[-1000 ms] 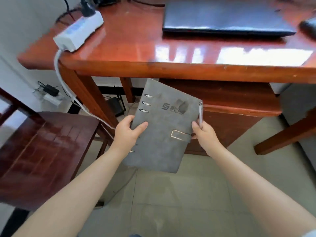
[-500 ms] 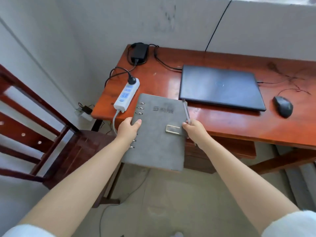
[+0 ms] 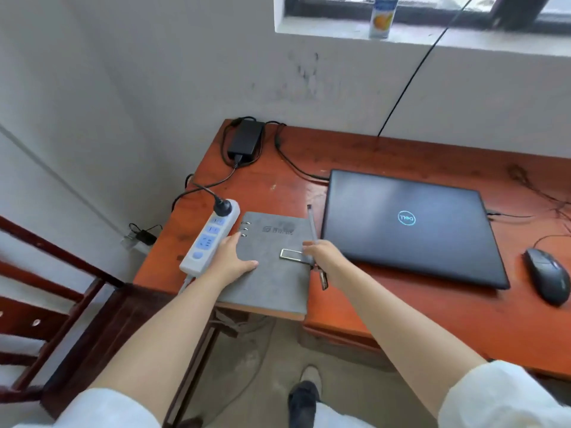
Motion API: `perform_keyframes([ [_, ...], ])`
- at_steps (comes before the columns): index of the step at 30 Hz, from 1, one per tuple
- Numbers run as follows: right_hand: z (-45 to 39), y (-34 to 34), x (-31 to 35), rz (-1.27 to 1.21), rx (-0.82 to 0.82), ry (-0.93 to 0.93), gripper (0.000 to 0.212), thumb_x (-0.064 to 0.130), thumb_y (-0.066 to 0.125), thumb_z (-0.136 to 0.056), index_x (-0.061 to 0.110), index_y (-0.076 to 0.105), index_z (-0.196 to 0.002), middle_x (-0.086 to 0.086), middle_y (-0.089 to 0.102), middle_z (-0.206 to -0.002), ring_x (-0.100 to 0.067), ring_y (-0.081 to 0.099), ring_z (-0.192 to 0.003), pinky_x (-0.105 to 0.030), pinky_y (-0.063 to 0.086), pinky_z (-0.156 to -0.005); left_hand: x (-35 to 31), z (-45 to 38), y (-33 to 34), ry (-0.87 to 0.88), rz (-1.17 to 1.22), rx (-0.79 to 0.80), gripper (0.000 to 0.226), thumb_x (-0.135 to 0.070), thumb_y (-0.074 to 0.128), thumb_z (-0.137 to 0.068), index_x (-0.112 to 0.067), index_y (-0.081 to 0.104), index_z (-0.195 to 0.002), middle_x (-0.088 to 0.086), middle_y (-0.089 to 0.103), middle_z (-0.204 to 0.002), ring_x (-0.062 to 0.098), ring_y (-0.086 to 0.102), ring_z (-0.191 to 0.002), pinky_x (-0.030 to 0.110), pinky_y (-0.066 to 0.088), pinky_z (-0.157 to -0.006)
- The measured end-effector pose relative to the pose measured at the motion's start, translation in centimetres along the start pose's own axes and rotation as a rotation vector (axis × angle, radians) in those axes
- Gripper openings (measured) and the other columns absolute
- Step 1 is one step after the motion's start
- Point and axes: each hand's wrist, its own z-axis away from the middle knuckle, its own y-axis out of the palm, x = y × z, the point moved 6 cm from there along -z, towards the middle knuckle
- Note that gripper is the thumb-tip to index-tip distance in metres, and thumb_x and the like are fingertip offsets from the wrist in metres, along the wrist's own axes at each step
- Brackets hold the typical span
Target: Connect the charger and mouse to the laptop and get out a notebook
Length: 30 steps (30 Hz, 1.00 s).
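A grey ring-bound notebook (image 3: 272, 273) lies flat on the red-brown desk (image 3: 386, 307), its near edge just over the desk's front edge. My left hand (image 3: 230, 261) grips its left side, thumb on the cover. My right hand (image 3: 323, 257) holds its right edge at the clasp, where a silver pen (image 3: 312, 223) sits in the loop. To the right lies the closed dark laptop (image 3: 411, 223), then the black mouse (image 3: 548, 274) with its thin cable. The black charger brick (image 3: 245, 139) rests at the back left; its cable runs to the laptop's left rear.
A white power strip (image 3: 211, 236) lies just left of the notebook with the charger's plug in it. A dark wooden chair (image 3: 61, 307) stands left of the desk. The wall, a window sill and a bottle (image 3: 383, 15) are behind. My shoe (image 3: 304, 393) shows on the floor below.
Both hands carried the notebook up from under the desk and over its front edge; it now lies flat on the desktop between the power strip and the laptop.
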Motion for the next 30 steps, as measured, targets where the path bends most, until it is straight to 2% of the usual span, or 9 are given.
perform_keyframes([
  [2,-1.8,0.4,-0.2,-0.023,0.021,0.03,0.035,0.002,0.046,-0.088,0.0,0.051,-0.123,-0.008,0.051,-0.103,-0.017,0.047,-0.084,-0.017,0.03,-0.052,0.1,-1.5,0.2,0.017,-0.03,-0.027,0.073,-0.016,0.073,-0.073,-0.006,0.035,-0.135,0.015,0.033,-0.145,0.026,0.032,-0.134,0.033,0.025,-0.111],
  [7,-4.4,1.7,-0.8,-0.05,0.065,0.054,0.035,0.008,0.048,-0.09,0.004,0.049,-0.125,-0.007,0.057,-0.106,-0.015,0.057,-0.085,-0.018,0.036,-0.059,1.3,-4.6,0.6,-0.037,-0.065,-0.057,0.065,-0.013,0.072,-0.074,-0.004,0.042,-0.131,0.014,0.027,-0.148,0.025,0.027,-0.136,0.032,0.023,-0.112],
  [11,-5.3,1.9,-0.7,-0.025,0.023,0.064,0.032,0.009,0.046,-0.089,0.007,0.052,-0.121,-0.002,0.052,-0.099,-0.006,0.044,-0.062,-0.014,0.035,-0.046,1.3,-5.5,1.3,-0.034,-0.229,0.004,0.062,-0.019,0.065,-0.079,-0.005,0.037,-0.133,0.014,0.016,-0.153,0.027,0.022,-0.139,0.036,0.026,-0.111],
  [15,-4.4,0.9,-2.0,0.059,-0.09,0.113,0.006,0.011,0.041,-0.09,0.008,0.047,-0.089,-0.004,0.05,-0.071,-0.021,0.048,-0.062,-0.035,0.049,-0.058,1.6,-4.9,1.9,-0.019,-0.339,0.052,0.066,-0.031,0.055,-0.086,-0.008,0.024,-0.139,0.013,0.005,-0.156,0.029,0.014,-0.141,0.042,0.026,-0.113],
  [17,-3.8,0.1,-2.6,0.165,-0.153,0.143,0.007,0.011,0.039,-0.091,0.007,0.035,-0.087,-0.011,0.051,-0.077,-0.02,0.045,-0.049,-0.03,0.043,-0.041,1.9,-4.2,2.4,0.015,-0.393,0.028,0.067,-0.038,0.048,-0.089,-0.009,0.018,-0.142,0.014,0.003,-0.156,0.03,0.009,-0.142,0.043,0.021,-0.115],
  [19,-3.7,-0.1,-3.2,0.179,-0.202,0.188,0.013,0.005,0.041,-0.087,0.008,0.028,-0.088,-0.012,0.048,-0.075,-0.019,0.039,-0.045,-0.024,0.032,-0.038,2.3,-3.5,2.8,0.071,-0.48,-0.025,0.065,-0.04,0.04,-0.092,-0.009,0.014,-0.143,0.015,0.003,-0.156,0.03,0.004,-0.143,0.041,0.015,-0.117],
  [22,-3.6,0.8,-2.9,0.17,-0.271,0.146,0.02,-0.005,0.039,-0.082,0.007,0.026,-0.09,-0.011,0.045,-0.072,-0.024,0.042,-0.054,-0.029,0.033,-0.049,2.7,-2.9,3.2,0.167,-0.549,-0.078,0.062,-0.038,0.035,-0.093,-0.006,0.015,-0.142,0.016,0.009,-0.155,0.027,0.005,-0.144,0.036,0.01,-0.118],
  [25,-2.9,1.7,-2.2,0.319,-0.348,0.078,0.027,-0.007,0.037,-0.082,0.001,0.032,-0.107,-0.02,0.05,-0.096,-0.039,0.054,-0.083,-0.032,0.035,-0.063,2.7,-2.9,3.3,0.2,-0.552,-0.086,0.061,-0.036,0.036,-0.093,-0.004,0.017,-0.142,0.016,0.012,-0.155,0.026,0.007,-0.144,0.036,0.01,-0.118],
  [30,-2.8,2.2,-3.1,0.631,-0.349,0.015,0.016,0.002,0.04,-0.09,-0.001,0.039,-0.106,-0.022,0.05,-0.113,-0.04,0.06,-0.092,-0.032,0.038,-0.06,2.7,-3.0,3.5,0.207,-0.569,-0.083,0.061,-0.035,0.037,-0.092,-0.004,0.018,-0.142,0.016,0.014,-0.154,0.027,0.009,-0.144,0.037,0.011,-0.118],
])
